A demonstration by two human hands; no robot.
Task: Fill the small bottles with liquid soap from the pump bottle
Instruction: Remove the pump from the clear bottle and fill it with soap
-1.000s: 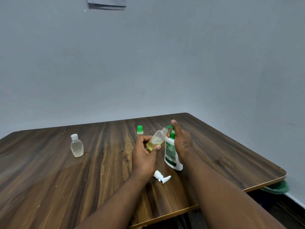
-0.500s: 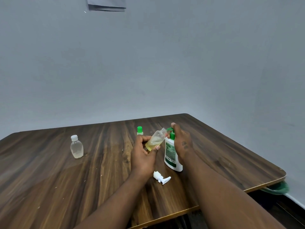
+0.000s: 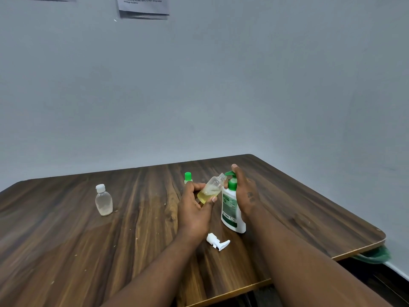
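Observation:
My left hand (image 3: 194, 211) holds a small clear bottle (image 3: 211, 188), tilted, its open neck right at the green spout of the pump bottle. Yellowish soap fills the small bottle's lower part. The white pump bottle (image 3: 231, 212) with its green pump head stands upright on the wooden table (image 3: 137, 229). My right hand (image 3: 244, 191) wraps the pump bottle from the right, with a finger on top of the pump head. A second small clear bottle (image 3: 103, 201) with a white cap stands apart at the left.
A white spray cap (image 3: 218, 241) lies on the table in front of the pump bottle. A green-capped small bottle (image 3: 188, 177) stands behind my left hand, mostly hidden. Papers (image 3: 142, 6) hang on the grey wall. The table's right edge is close, with something green (image 3: 376, 255) below it.
The pump head has sunk and risen again under my right finger. The small bottle stays at the spout in my left hand.

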